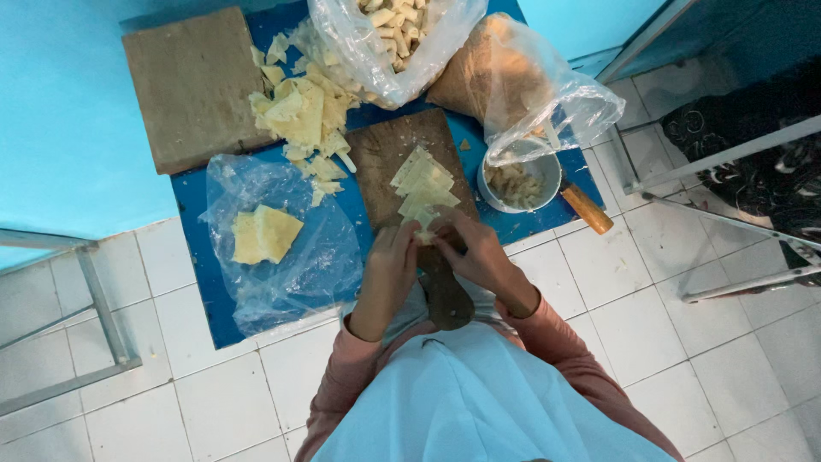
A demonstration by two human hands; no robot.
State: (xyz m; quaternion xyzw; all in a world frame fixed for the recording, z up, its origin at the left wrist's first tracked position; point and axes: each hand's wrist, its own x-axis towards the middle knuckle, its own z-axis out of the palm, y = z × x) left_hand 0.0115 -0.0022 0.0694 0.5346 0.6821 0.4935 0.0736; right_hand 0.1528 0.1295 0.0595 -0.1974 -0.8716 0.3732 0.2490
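My left hand [392,261] and my right hand [477,251] meet at the near end of a wooden cutting board [389,154]. Together they pinch and fold a small pale dough wrapper [423,233] between the fingertips. Just beyond my fingers, a row of overlapping triangular wrappers [422,184] lies on the board. The board's handle points toward my body, under my wrists.
A low blue table [192,231] holds a clear plastic sheet with square wrappers [265,233], a heap of wrapper scraps [304,107], a brown block [195,84], two plastic bags [389,38], a bowl of filling [517,181] and a wooden-handled tool [587,208]. White tiles lie around; metal legs stand left and right.
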